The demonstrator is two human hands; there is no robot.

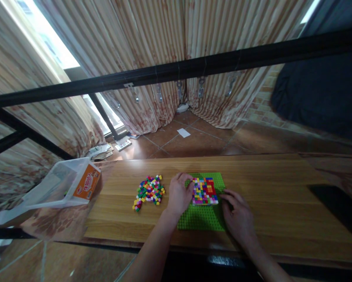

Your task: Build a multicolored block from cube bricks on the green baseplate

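A green studded baseplate [203, 219] lies on the wooden table. On it sits a square patch of many-coloured small building blocks [204, 191], packed in tight rows. My left hand [179, 196] is at the patch's left edge, fingers curled in and thumb close to them; whatever is between the fingertips is too small to make out. Over the baseplate's right edge rests my right hand [239, 215], its fingers loosely bent and apart from the thumb, with nothing visible in it. A loose pile of similar blocks [149, 190] lies to the left of my left hand.
A clear plastic bin with an orange label [87, 182] stands left of the wooden table [269, 180]. A dark flat object [337, 207] lies at the right end. A black metal bar [170, 74] crosses beyond the table, before striped curtains [152, 35].
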